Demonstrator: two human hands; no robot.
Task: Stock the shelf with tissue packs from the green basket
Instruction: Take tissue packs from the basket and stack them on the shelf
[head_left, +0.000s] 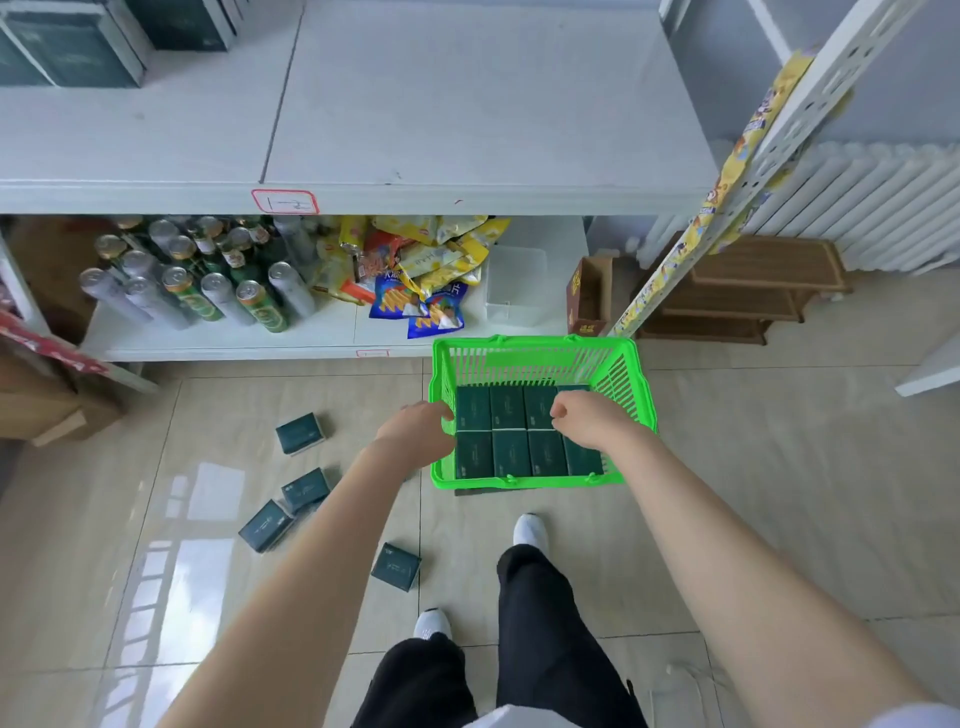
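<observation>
The green basket (535, 345) stands on the tiled floor below the shelf, holding two rows of dark green tissue packs (511, 452). My left hand (415, 431) lies across the basket's left rim, its fingertips hidden inside against the packs. My right hand (587, 421) is over the back right packs with its fingers curled down; what it grips is hidden. The white upper shelf (467, 104) is mostly bare, with more dark green packs (67, 47) at its far left.
Several loose tissue packs (306, 488) lie on the floor left of my legs. The lower shelf holds cans (208, 291), snack bags (426, 270) and a clear box (514, 286). A wooden rack (743, 291) and radiator (883, 208) stand to the right, and a cardboard box (47, 405) to the left.
</observation>
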